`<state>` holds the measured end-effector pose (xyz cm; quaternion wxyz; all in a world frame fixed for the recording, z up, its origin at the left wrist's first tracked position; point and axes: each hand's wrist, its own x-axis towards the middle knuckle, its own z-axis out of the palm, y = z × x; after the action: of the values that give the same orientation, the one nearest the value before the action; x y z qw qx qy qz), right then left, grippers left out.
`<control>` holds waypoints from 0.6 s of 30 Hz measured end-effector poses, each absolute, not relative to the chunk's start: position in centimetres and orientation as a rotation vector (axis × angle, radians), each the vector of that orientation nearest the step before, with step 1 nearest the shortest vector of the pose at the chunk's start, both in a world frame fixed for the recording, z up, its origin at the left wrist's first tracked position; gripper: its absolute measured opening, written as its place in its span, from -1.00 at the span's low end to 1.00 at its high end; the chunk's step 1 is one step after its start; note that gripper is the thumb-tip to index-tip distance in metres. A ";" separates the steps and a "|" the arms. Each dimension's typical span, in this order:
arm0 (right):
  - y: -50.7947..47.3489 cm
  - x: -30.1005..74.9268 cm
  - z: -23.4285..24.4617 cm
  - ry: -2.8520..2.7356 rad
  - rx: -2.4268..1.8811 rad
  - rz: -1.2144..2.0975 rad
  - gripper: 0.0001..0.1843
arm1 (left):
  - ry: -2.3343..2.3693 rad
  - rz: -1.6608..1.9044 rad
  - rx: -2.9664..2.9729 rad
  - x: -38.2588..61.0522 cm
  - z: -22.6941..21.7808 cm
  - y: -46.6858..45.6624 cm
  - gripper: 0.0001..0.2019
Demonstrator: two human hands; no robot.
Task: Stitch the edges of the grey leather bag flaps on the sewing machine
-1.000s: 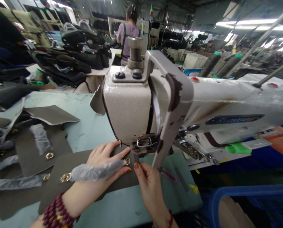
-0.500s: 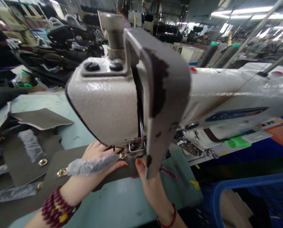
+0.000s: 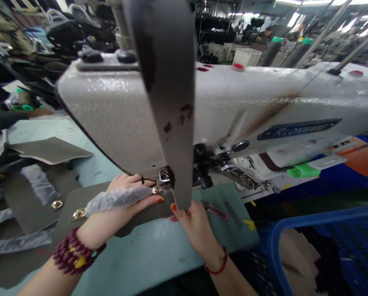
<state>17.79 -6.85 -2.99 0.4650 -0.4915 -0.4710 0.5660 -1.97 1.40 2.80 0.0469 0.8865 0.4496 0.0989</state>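
Observation:
My left hand lies on a dark grey leather panel, pressing down on it and on a strip of clear plastic film. A brass eyelet fitting shows near my wrist, and a small brass ring sits by my fingertips. My right hand holds the panel's edge just below the sewing machine's presser foot. A grey metal guard hangs in front and hides the needle area.
The white machine arm spans the right side above a pale green table. Pink-handled snips lie beside my right hand. More leather panels lie left, finished bags stand behind, and a blue crate sits lower right.
My view has moved closer and tilted, so the machine head fills more of it and the guard covers the foot. Both hands stay on the panel.

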 end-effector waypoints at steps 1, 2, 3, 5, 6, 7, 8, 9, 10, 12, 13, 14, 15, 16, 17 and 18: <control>-6.8 17.7 -3.1 -1.163 -1.216 1.383 -0.60 | 1.371 0.286 2.705 -2.0 2.8 1.4 -0.37; -6.8 17.6 -3.3 -1.162 -1.229 1.374 -0.60 | 1.372 0.270 2.701 -2.0 2.9 1.4 -0.37; -6.7 17.5 -3.4 -1.158 -1.241 1.363 -0.60 | 1.370 0.257 2.698 -1.9 2.9 1.4 -0.38; -6.8 17.2 -3.7 -1.149 -1.259 1.341 -0.59 | 1.363 0.245 2.696 -1.9 3.1 1.3 -0.39; -6.8 17.1 -3.7 -1.143 -1.264 1.332 -0.59 | 1.355 0.248 2.698 -1.8 3.3 1.2 -0.41; -6.8 17.0 -3.8 -1.134 -1.267 1.327 -0.58 | 1.346 0.252 2.702 -1.7 3.4 1.2 -0.42; -6.8 16.9 -3.8 -1.122 -1.267 1.327 -0.57 | 1.339 0.260 2.712 -1.7 3.5 1.1 -0.44; -6.9 16.8 -3.7 -1.107 -1.263 1.333 -0.56 | 1.336 0.272 2.722 -1.6 3.6 1.1 -0.46; -6.9 16.7 -3.7 -1.091 -1.258 1.343 -0.55 | 1.338 0.293 2.733 -1.6 3.6 1.1 -0.48; -6.9 16.6 -3.6 -1.058 -1.249 1.368 -0.53 | 1.345 0.344 2.745 -1.6 3.6 1.1 -0.50; -6.9 16.5 -3.6 -1.044 -1.248 1.380 -0.53 | 1.338 0.357 2.743 -1.6 3.5 1.1 -0.51; -6.9 16.5 -3.6 -1.033 -1.250 1.384 -0.52 | 1.330 0.363 2.740 -1.7 3.4 1.1 -0.51; -6.9 16.4 -3.6 -1.024 -1.253 1.384 -0.52 | 1.324 0.358 2.736 -1.7 3.3 1.2 -0.51; -6.9 16.4 -3.6 -1.021 -1.255 1.384 -0.51 | 1.324 0.357 2.737 -1.7 3.2 1.2 -0.50; -6.9 16.4 -3.6 -1.015 -1.253 1.389 -0.50 | 1.326 0.360 2.740 -1.8 3.2 1.3 -0.49; -6.9 16.3 -3.6 -1.006 -1.248 1.399 -0.50 | 1.330 0.374 2.736 -1.8 3.1 1.3 -0.48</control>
<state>16.34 -6.92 -3.58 0.4856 -0.5128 -0.4134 0.5747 -1.80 1.35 3.11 0.0385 0.8920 0.4336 0.1220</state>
